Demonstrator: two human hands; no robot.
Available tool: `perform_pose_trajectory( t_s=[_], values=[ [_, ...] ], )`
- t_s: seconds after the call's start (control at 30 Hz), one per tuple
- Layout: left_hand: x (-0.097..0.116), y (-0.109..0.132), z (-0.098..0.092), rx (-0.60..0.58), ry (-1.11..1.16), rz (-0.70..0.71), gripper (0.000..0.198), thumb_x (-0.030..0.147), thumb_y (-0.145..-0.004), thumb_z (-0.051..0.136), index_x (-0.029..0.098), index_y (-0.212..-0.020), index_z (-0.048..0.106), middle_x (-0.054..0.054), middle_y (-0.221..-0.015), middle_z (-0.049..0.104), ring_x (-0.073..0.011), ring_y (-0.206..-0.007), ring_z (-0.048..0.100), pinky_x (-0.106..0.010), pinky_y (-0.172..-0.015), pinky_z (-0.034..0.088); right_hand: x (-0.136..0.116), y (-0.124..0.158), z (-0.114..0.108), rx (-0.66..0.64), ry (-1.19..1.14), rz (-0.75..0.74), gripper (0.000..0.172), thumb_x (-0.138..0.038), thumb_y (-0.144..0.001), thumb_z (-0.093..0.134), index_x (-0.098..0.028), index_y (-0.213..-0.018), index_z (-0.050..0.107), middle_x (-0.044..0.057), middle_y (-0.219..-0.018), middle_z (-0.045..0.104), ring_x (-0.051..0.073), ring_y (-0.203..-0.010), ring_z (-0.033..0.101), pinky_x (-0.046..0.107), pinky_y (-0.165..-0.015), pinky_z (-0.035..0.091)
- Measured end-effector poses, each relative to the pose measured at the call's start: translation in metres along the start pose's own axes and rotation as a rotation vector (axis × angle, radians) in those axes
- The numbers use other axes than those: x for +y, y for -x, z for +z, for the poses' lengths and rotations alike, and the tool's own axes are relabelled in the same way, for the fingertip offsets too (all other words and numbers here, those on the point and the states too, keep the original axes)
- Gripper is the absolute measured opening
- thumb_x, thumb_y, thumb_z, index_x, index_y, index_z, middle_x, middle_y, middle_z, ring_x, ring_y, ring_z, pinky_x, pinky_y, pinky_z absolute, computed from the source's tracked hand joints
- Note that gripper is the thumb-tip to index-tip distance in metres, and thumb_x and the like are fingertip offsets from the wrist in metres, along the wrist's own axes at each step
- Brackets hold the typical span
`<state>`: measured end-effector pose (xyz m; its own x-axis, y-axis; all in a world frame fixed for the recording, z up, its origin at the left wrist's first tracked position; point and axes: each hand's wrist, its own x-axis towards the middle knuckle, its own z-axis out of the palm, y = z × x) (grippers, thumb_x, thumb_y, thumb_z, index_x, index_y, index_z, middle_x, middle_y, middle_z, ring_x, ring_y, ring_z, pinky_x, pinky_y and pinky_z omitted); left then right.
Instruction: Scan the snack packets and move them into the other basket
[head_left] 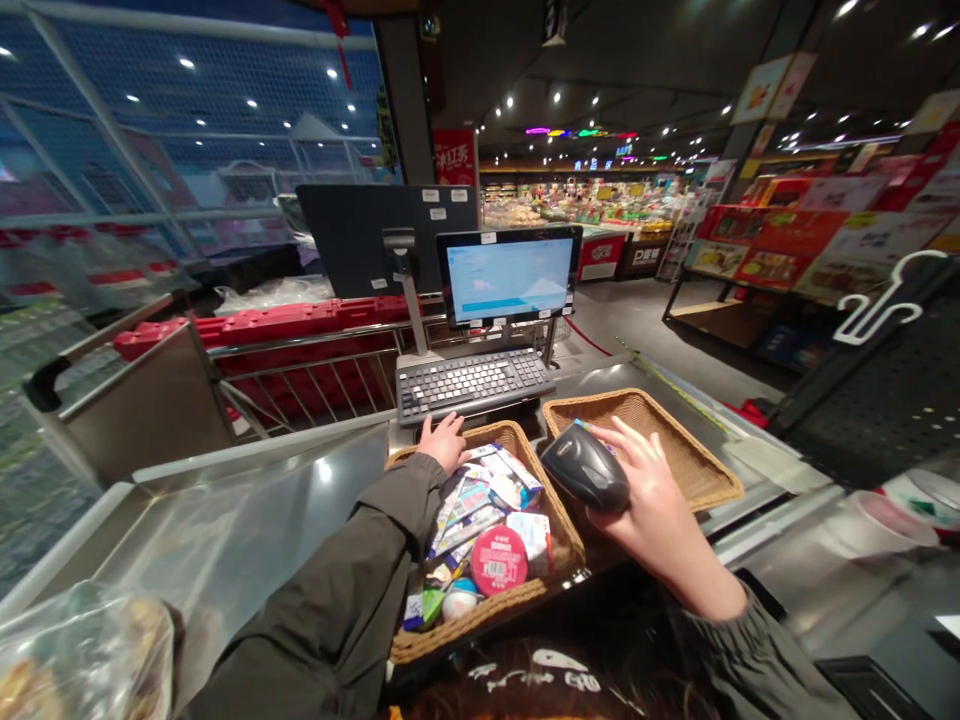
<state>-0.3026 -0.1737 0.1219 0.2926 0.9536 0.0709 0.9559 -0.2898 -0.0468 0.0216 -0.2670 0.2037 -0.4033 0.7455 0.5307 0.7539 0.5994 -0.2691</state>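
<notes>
Supermarket aisles glow behind a steel checkout counter (pixel 247 520). At its far edge, the left hand (pixel 444 441) rests, fingers released, on a wicker basket (pixel 559 540) of packets. The right hand (pixel 645 500) clasps a black scanner (pixel 585 468) between both baskets.

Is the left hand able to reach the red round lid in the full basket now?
Probably yes: the left hand rests on the basket rim, the red round lid lies uncovered on top.
</notes>
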Motion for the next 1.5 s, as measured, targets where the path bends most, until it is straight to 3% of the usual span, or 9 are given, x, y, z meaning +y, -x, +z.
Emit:
perform_pose_trajectory(
  t_s=[0.2, 0.3, 0.43, 0.63, 0.9, 1.03, 1.17, 1.3, 1.5],
  values=[
    [0.027, -0.006, -0.040, 0.118, 0.004, 0.135, 0.025, 0.040, -0.085, 0.066, 0.024, -0.102, 0.074, -0.015, -0.149, 0.047, -0.0351, -0.143, 0.034, -0.069, -0.113, 0.019, 0.038, 0.008, -0.014, 0.072, 0.071, 0.100, 0.045, -0.027, -0.073, 0.060, -0.020, -0.118, 0.060, 0.015, -0.133, 0.057, 0.040, -0.138, 0.039, 0.072, -0.111, 0.021],
    [0.054, -0.023, -0.057, 0.199, 0.009, 0.244, 0.028, 0.043, -0.082, 0.069, 0.023, -0.102, 0.072, -0.015, -0.150, 0.045, -0.0352, -0.143, 0.032, -0.069, -0.113, 0.018, 0.063, 0.015, -0.024, 0.129, 0.116, 0.169, 0.041, -0.028, -0.074, 0.060, -0.020, -0.114, 0.061, 0.015, -0.131, 0.058, 0.041, -0.137, 0.039, 0.073, -0.110, 0.022],
    [0.103, -0.060, -0.059, 0.173, 0.021, 0.352, 0.036, 0.046, -0.079, 0.072, 0.021, -0.104, 0.072, -0.017, -0.153, 0.041, -0.0354, -0.145, 0.029, -0.068, -0.113, 0.021, 0.091, 0.027, -0.034, 0.165, 0.134, 0.268, 0.041, -0.030, -0.074, 0.062, -0.020, -0.114, 0.061, 0.015, -0.130, 0.059, 0.041, -0.138, 0.039, 0.074, -0.109, 0.021],
    [0.181, -0.132, -0.025, -0.014, 0.025, 0.496, 0.040, 0.047, -0.076, 0.073, 0.018, -0.103, 0.072, -0.018, -0.155, 0.035, -0.0349, -0.148, 0.022, -0.067, -0.115, 0.016, 0.122, 0.047, -0.039, 0.145, 0.151, 0.341, 0.034, -0.031, -0.078, 0.062, -0.020, -0.110, 0.061, 0.016, -0.131, 0.057, 0.041, -0.138, 0.038, 0.071, -0.110, 0.023],
    [0.253, -0.205, 0.062, -0.312, 0.016, 0.478, 0.037, 0.024, -0.082, 0.063, 0.015, -0.118, 0.066, -0.017, -0.157, 0.033, -0.0312, -0.150, 0.017, -0.063, -0.119, 0.005, 0.158, 0.063, -0.039, 0.108, 0.150, 0.386, 0.041, -0.032, -0.078, 0.064, -0.019, -0.117, 0.057, 0.016, -0.131, 0.057, 0.041, -0.138, 0.039, 0.070, -0.112, 0.021],
    [0.268, -0.218, 0.090, -0.385, 0.046, 0.459, 0.048, 0.026, -0.078, 0.066, 0.014, -0.125, 0.062, -0.017, -0.152, 0.042, -0.0347, -0.146, 0.027, -0.061, -0.119, 0.010, 0.172, 0.068, -0.038, 0.109, 0.132, 0.431, 0.043, -0.031, -0.078, 0.064, -0.018, -0.118, 0.056, 0.016, -0.133, 0.055, 0.039, -0.139, 0.038, 0.068, -0.114, 0.022],
    [0.273, -0.219, 0.103, -0.405, 0.086, 0.435, 0.051, 0.028, -0.080, 0.060, 0.013, -0.129, 0.058, -0.015, -0.148, 0.048, -0.0344, -0.144, 0.029, -0.056, -0.119, 0.012, 0.181, 0.070, -0.040, 0.104, 0.106, 0.468, 0.042, -0.030, -0.077, 0.064, -0.019, -0.117, 0.058, 0.015, -0.132, 0.056, 0.040, -0.139, 0.038, 0.069, -0.114, 0.021],
    [0.275, -0.216, 0.109, -0.387, 0.102, 0.371, 0.045, 0.021, -0.081, 0.053, 0.014, -0.125, 0.060, -0.014, -0.146, 0.049, -0.0342, -0.144, 0.029, -0.055, -0.118, 0.015, 0.185, 0.069, -0.042, 0.104, 0.077, 0.503, 0.039, -0.031, -0.077, 0.064, -0.020, -0.115, 0.060, 0.014, -0.132, 0.057, 0.040, -0.139, 0.037, 0.069, -0.114, 0.021],
    [0.278, -0.218, 0.104, -0.345, 0.116, 0.349, 0.049, 0.015, -0.063, 0.069, 0.007, -0.112, 0.066, -0.022, -0.142, 0.050, -0.0396, -0.142, 0.032, -0.059, -0.117, 0.018, 0.185, 0.070, -0.042, 0.099, 0.077, 0.507, 0.042, -0.031, -0.077, 0.063, -0.021, -0.118, 0.058, 0.014, -0.133, 0.057, 0.040, -0.139, 0.037, 0.070, -0.113, 0.021]
  ],
)
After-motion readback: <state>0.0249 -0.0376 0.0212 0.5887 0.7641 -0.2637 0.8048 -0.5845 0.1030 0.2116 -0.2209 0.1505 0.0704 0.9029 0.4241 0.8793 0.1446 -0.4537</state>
